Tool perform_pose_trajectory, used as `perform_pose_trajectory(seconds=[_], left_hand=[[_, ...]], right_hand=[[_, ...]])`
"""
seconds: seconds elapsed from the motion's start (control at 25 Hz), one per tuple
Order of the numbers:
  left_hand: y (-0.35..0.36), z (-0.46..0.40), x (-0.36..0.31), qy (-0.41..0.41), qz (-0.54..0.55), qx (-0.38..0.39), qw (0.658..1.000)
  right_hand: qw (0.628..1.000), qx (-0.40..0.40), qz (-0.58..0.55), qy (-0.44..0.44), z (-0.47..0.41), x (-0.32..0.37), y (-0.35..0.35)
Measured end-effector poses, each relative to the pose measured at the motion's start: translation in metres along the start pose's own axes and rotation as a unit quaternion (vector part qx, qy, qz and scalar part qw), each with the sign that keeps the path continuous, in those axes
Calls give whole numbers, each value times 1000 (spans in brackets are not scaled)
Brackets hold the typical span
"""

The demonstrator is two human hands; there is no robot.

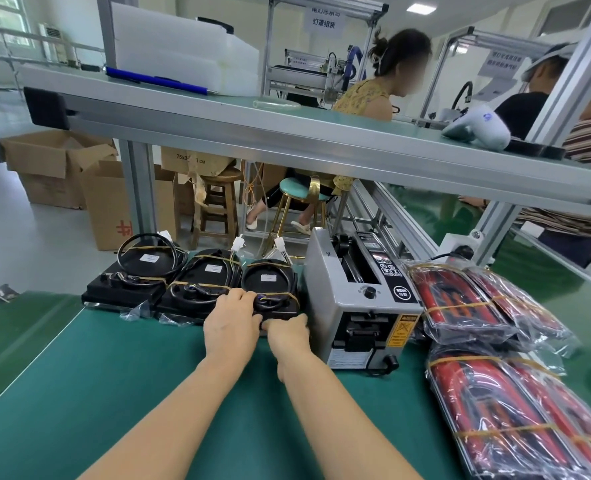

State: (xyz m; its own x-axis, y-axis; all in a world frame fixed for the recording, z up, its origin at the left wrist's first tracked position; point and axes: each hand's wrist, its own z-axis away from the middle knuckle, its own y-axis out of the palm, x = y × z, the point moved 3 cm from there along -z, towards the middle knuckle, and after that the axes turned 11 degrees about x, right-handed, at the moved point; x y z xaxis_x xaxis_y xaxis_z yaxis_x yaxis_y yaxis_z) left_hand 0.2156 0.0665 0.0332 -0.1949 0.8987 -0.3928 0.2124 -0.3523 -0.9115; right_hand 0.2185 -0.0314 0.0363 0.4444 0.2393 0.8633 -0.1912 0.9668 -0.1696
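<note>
Black unit (269, 289), pickup I reckon: my left grip (233, 318) and right grip (287, 332) clamp its near edge; next, lift clear of the dispenser (363, 306).

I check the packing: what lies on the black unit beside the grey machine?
The black unit bears a coiled cable, a white label, a yellow band. The left hand and right hand cover its front.

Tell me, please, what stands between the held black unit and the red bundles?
A grey tape dispenser separates black unit and red bundles; head view.
</note>
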Motion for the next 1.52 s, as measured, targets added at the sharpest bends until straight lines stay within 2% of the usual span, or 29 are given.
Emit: perform_pose_trajectory(seconds=[0.16, 0.28, 0.36, 0.44, 0.52, 0.56, 0.6, 0.68, 0.76, 0.8, 0.88, 0.96, 1.0, 1.08, 1.16, 1.24, 1.32, 1.44, 1.52], left_hand=[[5, 4, -6, 6, -35, -5, 999], [3, 5, -3, 19, -30, -8, 999], [4, 6, -3, 14, -48, 6, 999], [4, 9, -8, -2, -54, 26, 998], [2, 14, -15, -17, -52, 41, 998], [0, 18, -19, -26, -44, 39, 998], [-4, 23, -24, -37, -22, 31, 999], [-13, 37, -36, -22, 66, -38, 997], [-20, 60, -59, 67, 166, -121, 976], [-19, 76, -75, 118, 203, -129, 964], [-5, 103, -111, 197, 270, -73, 940], [19, 121, -149, 225, 332, 43, 915], [32, 127, -168, 212, 357, 119, 902], [59, 132, -197, 130, 391, 274, 869], [76, 131, -217, 40, 428, 368, 825], [85, 128, -232, -30, 478, 394, 784], [88, 124, -242, -92, 532, 385, 749], [87, 119, -246, -159, 577, 362, 715], [89, 118, -242, -179, 592, 364, 697]], right_hand=[[977, 50, 147, -145, 52, -12, -18], [938, 100, 184, -276, 108, -26, -44], [918, 40, 189, -345, 136, -26, -84], [882, -117, 241, -387, 141, -18, -141], [841, -245, 332, -349, 131, -4, -199], [832, -268, 382, -300, 121, 2, -222], [830, -268, 422, -248, 111, 4, -239], [839, -249, 446, -187, 99, -1, -263], [848, -247, 432, -182, 99, -11, -280], [847, -247, 436, -177, 101, -17, -286], [831, -230, 485, -146, 103, -34, -292], [813, -194, 540, -96, 102, -52, -290], [809, -180, 555, -76, 101, -59, -289], [813, -167, 555, -58, 101, -66, -287], [821, -167, 543, -52, 101, -68, -288], [830, -171, 530, -39, 101, -69, -290], [837, -174, 519, -28, 100, -69, -292], [851, -164, 498, -29, 101, -66, -291], [874, -151, 461, -32, 104, -65, -291]])
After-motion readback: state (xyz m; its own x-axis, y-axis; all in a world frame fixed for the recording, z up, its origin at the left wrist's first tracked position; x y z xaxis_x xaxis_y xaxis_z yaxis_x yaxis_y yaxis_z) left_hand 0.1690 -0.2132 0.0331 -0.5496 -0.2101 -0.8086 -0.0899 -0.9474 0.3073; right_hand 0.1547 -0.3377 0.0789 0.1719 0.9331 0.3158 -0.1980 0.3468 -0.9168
